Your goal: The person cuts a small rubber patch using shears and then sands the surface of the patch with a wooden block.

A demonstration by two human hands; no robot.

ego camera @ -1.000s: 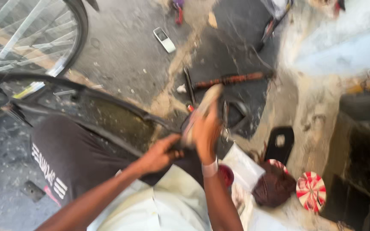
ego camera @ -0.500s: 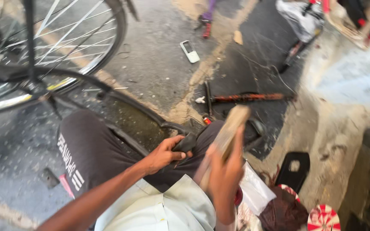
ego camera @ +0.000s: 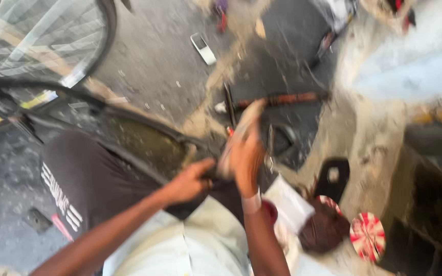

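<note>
The picture is blurred by motion. My left hand (ego camera: 190, 180) pinches a black rubber tube (ego camera: 144, 130) that curves over my dark-trousered knee (ego camera: 85, 176). My right hand (ego camera: 246, 158) is closed round a pale flat strip or stick (ego camera: 241, 130) that points up and away, its lower end meeting the tube right by my left fingers. A white band sits on my right wrist (ego camera: 251, 203).
A bicycle wheel (ego camera: 47, 46) fills the top left. On the concrete lie a small phone (ego camera: 203, 48), a long rusty-brown tool (ego camera: 282, 98) and black rubber pieces (ego camera: 333, 176). A red and white round tin (ego camera: 367, 236) and a dark brown lump (ego camera: 326, 230) sit at lower right.
The view swung and my right hand with the pale strip went down, then came back up to meet my left hand on the tube.
</note>
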